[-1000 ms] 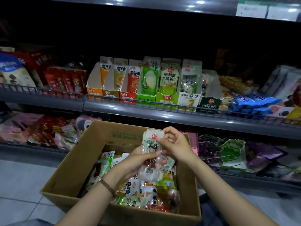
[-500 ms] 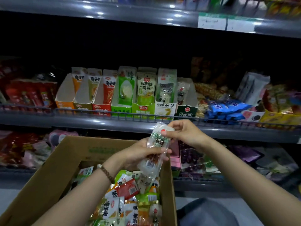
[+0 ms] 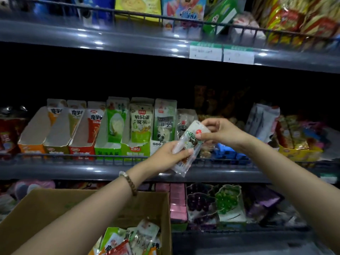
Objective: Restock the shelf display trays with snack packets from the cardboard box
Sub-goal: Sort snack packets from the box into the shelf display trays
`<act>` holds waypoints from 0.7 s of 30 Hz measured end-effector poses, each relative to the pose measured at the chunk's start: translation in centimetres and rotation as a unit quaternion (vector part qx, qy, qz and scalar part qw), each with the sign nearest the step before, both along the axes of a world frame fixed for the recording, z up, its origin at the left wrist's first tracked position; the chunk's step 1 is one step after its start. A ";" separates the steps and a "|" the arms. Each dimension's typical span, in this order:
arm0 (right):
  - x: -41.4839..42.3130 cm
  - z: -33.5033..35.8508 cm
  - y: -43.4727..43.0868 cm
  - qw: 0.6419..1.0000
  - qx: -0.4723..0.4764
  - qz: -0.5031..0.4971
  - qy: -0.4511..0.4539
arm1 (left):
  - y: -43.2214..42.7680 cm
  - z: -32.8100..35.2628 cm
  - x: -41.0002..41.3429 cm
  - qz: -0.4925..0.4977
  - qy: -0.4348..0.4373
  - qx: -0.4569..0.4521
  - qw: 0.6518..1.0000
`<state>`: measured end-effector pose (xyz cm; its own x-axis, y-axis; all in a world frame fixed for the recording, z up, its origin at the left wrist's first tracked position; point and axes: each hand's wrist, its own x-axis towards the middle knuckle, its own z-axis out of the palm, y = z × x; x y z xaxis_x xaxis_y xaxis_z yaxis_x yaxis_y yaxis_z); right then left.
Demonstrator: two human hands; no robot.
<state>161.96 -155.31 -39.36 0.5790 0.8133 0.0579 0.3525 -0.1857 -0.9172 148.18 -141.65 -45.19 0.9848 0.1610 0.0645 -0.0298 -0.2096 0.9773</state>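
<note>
Both hands hold a small stack of clear snack packets with green and red print, raised in front of the middle shelf. My left hand grips the lower half from below. My right hand pinches the top end. Just behind the packets stands a row of open cardboard display trays; the rightmost tray holds similar clear packets. The cardboard box sits low at the left, with several mixed snack packets inside.
A wire rail runs along the front of the middle shelf. Blue packets and yellow boxes lie to the right of the trays. The top shelf carries boxed goods; the lower shelf holds pink boxes and grape-shaped packs.
Both hands have lifted the packets up out of the box to the level of the display trays. The view has tilted upward, so the box has dropped to the bottom.
</note>
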 end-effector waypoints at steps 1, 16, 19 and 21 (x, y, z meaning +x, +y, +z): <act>0.9 0.5 0.2 1.000 0.011 -0.005 -0.006 | 0.2 0.4 0.6 0.019 -0.006 0.014 1.000; 11.6 2.5 7.9 0.949 -0.162 -0.046 -0.267 | 6.3 -1.3 6.5 0.100 0.061 0.514 0.850; 12.2 -0.6 9.9 0.959 -0.162 0.019 -0.231 | 6.5 -1.9 7.0 0.120 0.046 0.534 0.836; 12.9 -2.5 11.1 0.955 -0.145 0.032 -0.255 | 6.7 -2.3 7.1 0.132 0.033 0.539 0.831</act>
